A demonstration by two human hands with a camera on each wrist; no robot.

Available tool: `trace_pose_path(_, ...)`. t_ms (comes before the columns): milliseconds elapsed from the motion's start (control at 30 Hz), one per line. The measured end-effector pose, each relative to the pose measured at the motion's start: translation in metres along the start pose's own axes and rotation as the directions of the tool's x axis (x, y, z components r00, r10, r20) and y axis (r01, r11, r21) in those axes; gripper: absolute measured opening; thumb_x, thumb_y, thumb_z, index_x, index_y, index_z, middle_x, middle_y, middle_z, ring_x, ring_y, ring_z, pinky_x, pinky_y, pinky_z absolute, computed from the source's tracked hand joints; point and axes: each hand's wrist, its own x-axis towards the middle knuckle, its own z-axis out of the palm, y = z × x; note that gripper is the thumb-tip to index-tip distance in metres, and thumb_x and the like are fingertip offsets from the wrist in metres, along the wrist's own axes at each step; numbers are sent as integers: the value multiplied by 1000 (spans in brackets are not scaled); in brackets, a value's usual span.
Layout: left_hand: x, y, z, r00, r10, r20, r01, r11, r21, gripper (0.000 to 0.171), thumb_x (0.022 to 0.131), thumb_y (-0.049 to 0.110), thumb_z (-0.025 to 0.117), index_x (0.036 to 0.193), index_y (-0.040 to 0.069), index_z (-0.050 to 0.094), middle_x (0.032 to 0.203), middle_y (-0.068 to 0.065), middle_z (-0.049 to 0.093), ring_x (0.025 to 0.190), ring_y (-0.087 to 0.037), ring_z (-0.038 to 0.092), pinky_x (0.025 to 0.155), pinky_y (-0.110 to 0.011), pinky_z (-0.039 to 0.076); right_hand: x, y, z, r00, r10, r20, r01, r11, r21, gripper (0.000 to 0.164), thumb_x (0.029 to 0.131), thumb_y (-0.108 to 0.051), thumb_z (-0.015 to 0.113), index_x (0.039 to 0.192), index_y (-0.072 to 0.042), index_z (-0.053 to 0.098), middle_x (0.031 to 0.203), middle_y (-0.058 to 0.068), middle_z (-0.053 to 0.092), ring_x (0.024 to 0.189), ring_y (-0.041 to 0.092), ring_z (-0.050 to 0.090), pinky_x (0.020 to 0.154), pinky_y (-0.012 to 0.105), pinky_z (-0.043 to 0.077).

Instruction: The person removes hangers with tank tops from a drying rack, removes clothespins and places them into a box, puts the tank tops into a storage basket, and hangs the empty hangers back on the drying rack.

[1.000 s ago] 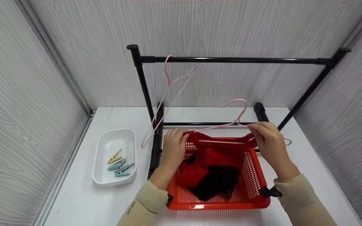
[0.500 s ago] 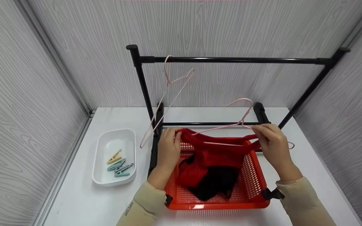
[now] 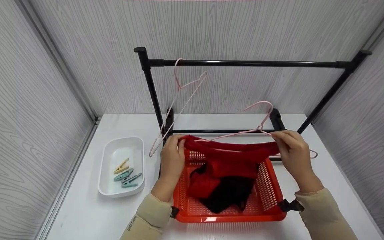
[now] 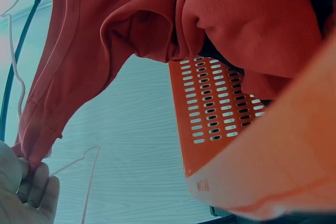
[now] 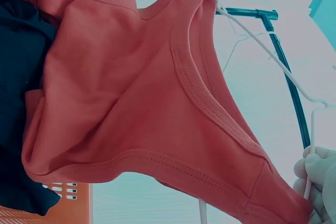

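Note:
A red tank top [image 3: 232, 158] is stretched between both hands above a red basket [image 3: 230, 219]. My left hand [image 3: 173, 158] pinches one shoulder strap, which also shows in the left wrist view [image 4: 37, 148]. My right hand [image 3: 293, 151] pinches the other strap together with the wire of a pink clothes hanger [image 3: 242, 132]. The hanger's left arm runs into the neckline beside the left hand; its right end sticks out beyond the right hand. Its hook stands up, apart from the rail. The lower part of the tank top hangs into the basket.
Black cloth [image 3: 230, 193] and more red fabric lie in the basket. Behind it stands a black clothes rack [image 3: 245, 63], with another pink hanger [image 3: 192, 96] on its left end. A white tray [image 3: 104, 166] at left holds several clothes pegs [image 3: 123, 175].
The left hand has moved left, drawing its strap outward. My right hand and the hanger have shifted slightly right, and the neckline is now pulled taut over the hanger's lower bar.

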Motion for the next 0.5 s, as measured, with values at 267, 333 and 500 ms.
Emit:
trace_pose_path(267,-1,-2,-4,993,-92,68,89,995,39,8,98,7,62,104,4,66,102,-11,68,99,-30,66,86,-43,52,3,-2,-1,1000,22,-18,-22,1000,-21,23,82,14,72,99,-1,77,92,15,69,84,19,60,76,6,41)
trace_pose_path(333,-2,-2,-5,990,-111,89,107,993,51,8,98,7,61,103,4,66,101,-12,68,99,-31,66,87,-44,52,3,-2,-1,1000,24,-20,-25,999,-30,23,83,14,72,99,-1,77,91,14,69,84,18,60,75,5,40)
trace_pose_path(500,-3,-5,-6,982,-138,131,127,988,84,7,98,8,62,101,3,66,98,-13,68,96,-32,66,86,-45,51,3,-2,-1,999,28,-38,-29,999,-28,22,83,13,72,98,-2,78,91,14,69,84,18,59,74,6,40)
